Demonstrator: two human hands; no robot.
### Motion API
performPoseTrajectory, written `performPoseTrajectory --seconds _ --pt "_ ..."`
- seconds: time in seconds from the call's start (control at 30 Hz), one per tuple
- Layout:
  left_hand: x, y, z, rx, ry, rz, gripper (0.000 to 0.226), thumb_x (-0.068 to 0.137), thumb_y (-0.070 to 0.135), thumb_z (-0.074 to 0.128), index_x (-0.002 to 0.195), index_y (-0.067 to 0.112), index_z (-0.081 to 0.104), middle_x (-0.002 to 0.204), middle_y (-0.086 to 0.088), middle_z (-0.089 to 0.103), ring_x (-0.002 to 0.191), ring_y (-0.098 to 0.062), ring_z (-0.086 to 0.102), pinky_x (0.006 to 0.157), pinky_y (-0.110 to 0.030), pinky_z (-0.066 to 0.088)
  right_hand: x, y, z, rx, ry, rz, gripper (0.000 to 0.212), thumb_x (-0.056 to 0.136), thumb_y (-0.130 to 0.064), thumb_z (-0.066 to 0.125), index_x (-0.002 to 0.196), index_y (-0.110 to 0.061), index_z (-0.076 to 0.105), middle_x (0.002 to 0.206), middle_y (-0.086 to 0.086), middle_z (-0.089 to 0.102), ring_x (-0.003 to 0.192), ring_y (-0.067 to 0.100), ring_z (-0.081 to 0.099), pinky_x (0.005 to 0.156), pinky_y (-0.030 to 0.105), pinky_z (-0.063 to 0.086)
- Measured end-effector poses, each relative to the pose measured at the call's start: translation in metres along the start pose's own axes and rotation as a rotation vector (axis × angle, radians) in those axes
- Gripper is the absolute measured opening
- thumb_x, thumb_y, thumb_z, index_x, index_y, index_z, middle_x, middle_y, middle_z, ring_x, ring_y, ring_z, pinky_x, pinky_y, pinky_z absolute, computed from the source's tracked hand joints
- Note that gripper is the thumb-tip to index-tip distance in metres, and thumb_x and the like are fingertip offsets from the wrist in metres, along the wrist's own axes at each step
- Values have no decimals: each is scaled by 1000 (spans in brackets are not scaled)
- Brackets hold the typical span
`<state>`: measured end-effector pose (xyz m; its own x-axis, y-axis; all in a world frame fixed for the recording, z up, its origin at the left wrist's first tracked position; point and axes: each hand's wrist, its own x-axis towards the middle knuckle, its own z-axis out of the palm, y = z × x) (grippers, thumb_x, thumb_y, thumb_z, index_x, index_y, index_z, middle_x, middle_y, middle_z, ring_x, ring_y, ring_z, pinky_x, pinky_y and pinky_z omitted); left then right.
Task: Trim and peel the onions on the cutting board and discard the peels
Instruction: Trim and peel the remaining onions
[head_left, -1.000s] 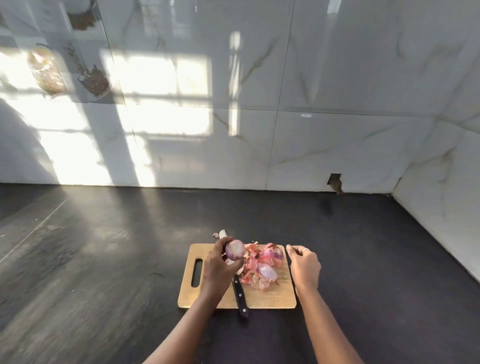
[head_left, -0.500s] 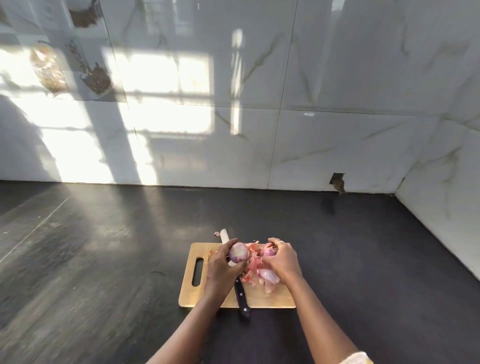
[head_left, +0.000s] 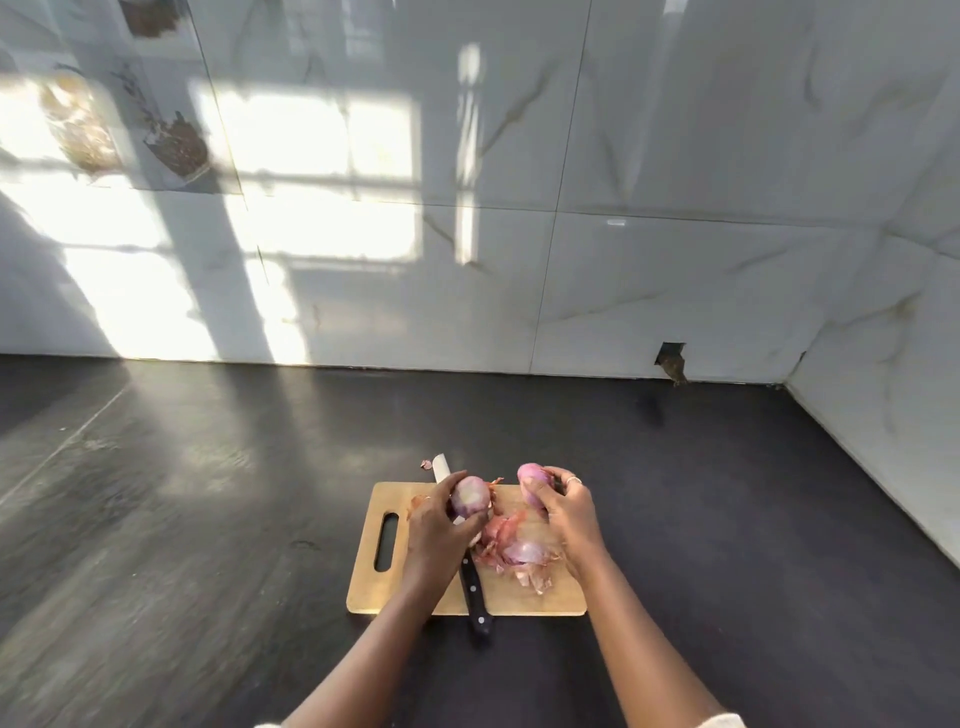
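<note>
A wooden cutting board (head_left: 374, 587) with a handle slot lies on the dark counter. My left hand (head_left: 434, 530) grips a peeled purple onion (head_left: 469, 496) just above the board's far edge. My right hand (head_left: 569, 517) grips a second peeled onion (head_left: 532, 480), lifted over the board's far right part. Between my hands a heap of pink and brown peels (head_left: 511, 553) lies on the board. A knife (head_left: 475, 592) with a black handle lies across the board under my left hand, its blade tip past the far edge.
The dark counter (head_left: 208, 519) runs to a white marble-tiled wall (head_left: 623, 260) at the back and on the right. A small peel scrap (head_left: 426, 464) lies on the counter just beyond the board.
My right hand came from the board's right edge onto the pile, took hold of an onion and lifted it. My left hand kept holding its onion, nearly still.
</note>
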<state>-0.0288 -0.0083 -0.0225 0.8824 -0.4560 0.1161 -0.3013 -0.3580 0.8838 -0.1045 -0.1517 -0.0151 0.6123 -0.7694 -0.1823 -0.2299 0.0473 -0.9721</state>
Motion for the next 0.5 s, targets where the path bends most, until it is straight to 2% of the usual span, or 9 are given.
performPoseTrajectory --seconds 0.07,0.13,0.17,0.23,0.3,0.33,0.4,0.5 --pt "1 3 0 -3 5 -2 49 72 24 75 117 25 57 93 0 62 90 -18 56 82 -30 46 3 1 -9 -13 32 1 39 80 -22 73 114 -6 61 94 3 69 86 14 64 82 30 50" --pt "3 6 3 3 -1 -7 48 71 25 76 116 24 57 91 3 62 88 -17 58 82 -32 49 5 -1 -16 -126 52 -12 41 79 -18 73 116 -8 59 101 2 66 94 16 62 83 28 48" --pt "4 7 5 2 -3 -4 48 71 25 76 115 24 58 90 3 63 87 -17 59 79 -29 49 5 -2 -18 -210 51 -31 44 77 -17 73 118 -11 57 106 2 64 99 17 61 85 25 47" --pt "4 12 7 -2 -11 11 46 71 24 76 113 22 58 90 4 64 84 -13 59 69 -12 44 5 -3 -17 -359 14 -83 54 74 -12 75 124 -12 56 113 3 62 106 18 59 89 20 43" --pt "5 18 10 -2 -51 14 46 73 23 75 115 20 57 95 3 63 86 -12 58 67 -7 41 4 -4 -14 -467 -30 -114 57 72 -7 75 125 -13 56 117 4 63 108 16 59 87 15 40" --pt "7 21 12 11 -85 19 48 73 25 75 117 20 56 99 3 64 89 -12 59 71 -10 43 4 -3 -13 -500 -50 -119 57 71 -6 76 124 -13 57 119 4 62 108 15 59 88 14 40" --pt "10 25 17 91 -149 33 52 72 34 75 118 22 55 104 1 65 93 -15 60 80 -26 49 4 -2 -13 -520 -71 -140 56 71 -9 78 123 -12 57 121 4 61 110 15 57 91 15 40" --pt "14 31 25 257 -196 85 52 70 45 72 116 28 56 106 3 66 101 -18 57 88 -38 46 2 -1 -21 -534 -16 -235 49 79 -15 74 124 -9 58 130 3 50 123 16 46 98 13 29"
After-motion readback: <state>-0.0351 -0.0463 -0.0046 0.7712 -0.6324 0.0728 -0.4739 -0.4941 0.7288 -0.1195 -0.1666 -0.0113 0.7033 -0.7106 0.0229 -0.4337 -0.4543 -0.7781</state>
